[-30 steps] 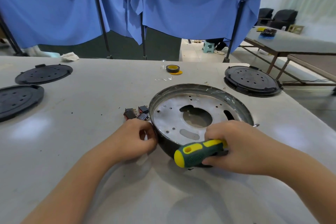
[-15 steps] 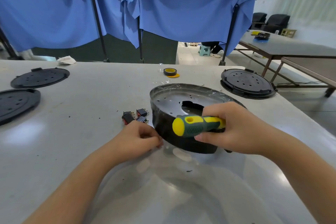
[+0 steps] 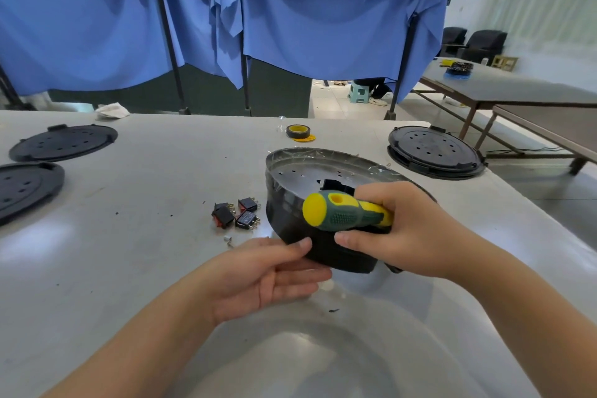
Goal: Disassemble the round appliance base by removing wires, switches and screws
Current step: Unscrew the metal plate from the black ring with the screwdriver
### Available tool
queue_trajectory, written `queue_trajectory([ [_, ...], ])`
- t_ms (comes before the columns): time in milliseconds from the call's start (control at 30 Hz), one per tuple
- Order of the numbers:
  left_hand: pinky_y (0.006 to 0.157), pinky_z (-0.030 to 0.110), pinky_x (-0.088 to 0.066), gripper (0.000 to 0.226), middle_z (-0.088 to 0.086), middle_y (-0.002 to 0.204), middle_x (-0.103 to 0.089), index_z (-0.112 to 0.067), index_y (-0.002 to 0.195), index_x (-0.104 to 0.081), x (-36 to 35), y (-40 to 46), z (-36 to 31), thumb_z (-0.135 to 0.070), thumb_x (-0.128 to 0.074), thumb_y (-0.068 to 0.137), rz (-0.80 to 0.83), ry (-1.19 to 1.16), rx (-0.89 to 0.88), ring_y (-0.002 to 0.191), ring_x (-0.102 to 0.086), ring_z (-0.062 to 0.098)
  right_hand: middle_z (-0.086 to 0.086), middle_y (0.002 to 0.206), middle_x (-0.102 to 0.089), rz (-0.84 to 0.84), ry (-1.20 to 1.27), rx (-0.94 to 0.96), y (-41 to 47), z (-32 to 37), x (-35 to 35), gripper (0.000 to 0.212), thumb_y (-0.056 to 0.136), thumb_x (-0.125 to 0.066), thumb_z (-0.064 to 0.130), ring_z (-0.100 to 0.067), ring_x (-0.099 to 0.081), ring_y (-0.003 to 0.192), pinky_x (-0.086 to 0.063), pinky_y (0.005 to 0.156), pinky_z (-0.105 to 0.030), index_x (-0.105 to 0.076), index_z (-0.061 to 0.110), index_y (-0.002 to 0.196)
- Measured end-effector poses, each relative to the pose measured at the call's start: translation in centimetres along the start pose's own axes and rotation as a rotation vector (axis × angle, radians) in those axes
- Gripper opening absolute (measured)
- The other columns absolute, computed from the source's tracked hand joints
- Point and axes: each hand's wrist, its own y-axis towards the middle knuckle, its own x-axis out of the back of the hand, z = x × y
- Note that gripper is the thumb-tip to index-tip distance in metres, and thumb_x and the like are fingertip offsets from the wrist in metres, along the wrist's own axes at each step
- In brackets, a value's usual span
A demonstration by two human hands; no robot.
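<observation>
Now the round black appliance base with a silver metal inner plate [image 3: 310, 171] is tipped up more than half a second ago: its near edge is lifted off the grey table [image 3: 129, 268] and the silver plate faces away from the person. One second ago it lay almost flat with the plate facing up.

The left hand [image 3: 258, 275] has changed most. Before, it was a closed fist at the left side of the base; now its fingers [image 3: 300, 271] are straight and held together, palm turned up, and they reach under the raised near edge, with the thumb lying on the black wall above them.

The right hand [image 3: 400, 229] stays curled around the green and yellow screwdriver handle [image 3: 342, 213], whose yellow end points to the left, toward the left thumb. The same hand also holds the base: its thumb presses on the black wall just below the handle, and the other fingers go over the rim. I cannot see the screwdriver's blade.

Beyond the left fingertips, near the left wall of the base, three small black rocker switches [image 3: 235, 213] lie together on the table, and a tiny white piece [image 3: 228, 241] lies between them and the left hand.
</observation>
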Motion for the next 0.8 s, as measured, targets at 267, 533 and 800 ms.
queue_trajectory([
  [267,0.065,0.030,-0.060,0.022,0.016,0.094,-0.074,-0.007,0.082,-0.077,0.4,0.1,0.0,-0.011,-0.077,0.060,-0.090,0.063,0.031,0.083,-0.074,0.021,-0.002,0.058,-0.050,0.005,-0.040,0.018,-0.3,0.2,-0.6,0.028,0.078,-0.076,0.023,-0.014,-0.047,0.054,-0.039,0.053,-0.039,-0.056,0.008,0.065],
  [533,0.063,0.033,-0.059,0.025,0.015,0.095,-0.072,-0.005,0.087,-0.074,0.2,0.0,-0.1,-0.003,-0.073,0.062,-0.094,0.023,0.092,0.073,-0.072,0.022,0.000,0.059,-0.050,0.004,-0.076,0.026,-0.4,0.2,-0.9,0.029,0.077,-0.075,0.026,-0.016,-0.048,0.055,-0.041,0.053,-0.043,-0.054,0.014,0.064],
  [800,0.065,0.033,-0.059,0.022,0.012,0.082,-0.067,-0.003,0.084,-0.071,-0.1,0.5,0.5,0.006,-0.064,0.065,-0.058,-0.179,0.090,0.066,-0.066,0.019,-0.001,0.055,-0.043,-0.057,-0.035,0.012,-0.4,0.1,-1.1,0.033,0.077,-0.077,0.021,-0.011,-0.040,0.051,-0.035,0.051,-0.035,-0.050,0.009,0.062],
])
